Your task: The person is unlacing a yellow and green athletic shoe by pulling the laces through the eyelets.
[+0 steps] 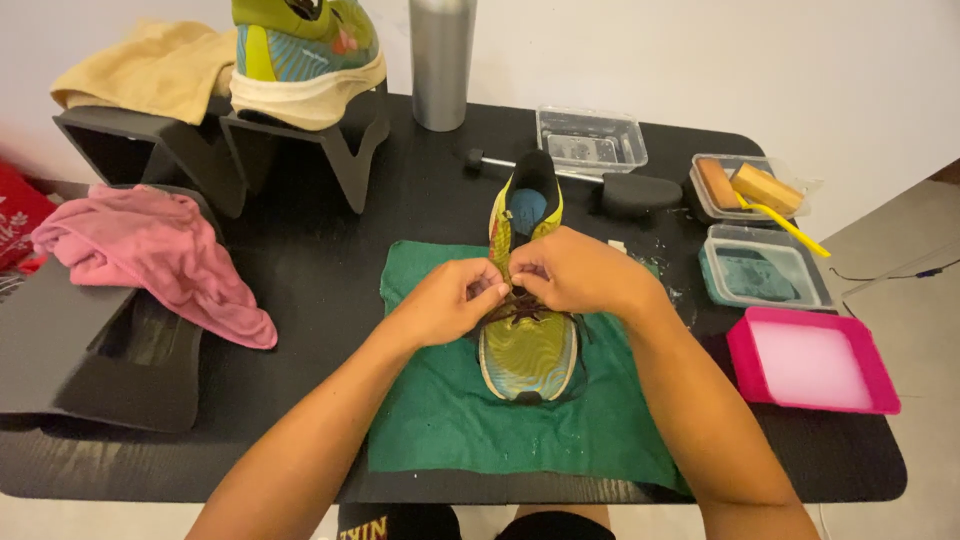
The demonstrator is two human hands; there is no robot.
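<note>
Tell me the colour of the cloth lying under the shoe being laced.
Dark green; the cloth shows plainly in the head view, spread beneath the yellow-green shoe.

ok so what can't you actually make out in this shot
- Laces and upper eyelets of the yellow-green shoe: covered by the left hand and right hand, head view.
- Second shoe on the black stand: its top is cut off by the upper edge.
- Metal bottle: top cut off likewise.
- Clear box: contents too small to tell.
- Red cloth: mostly beyond the left edge.
</note>
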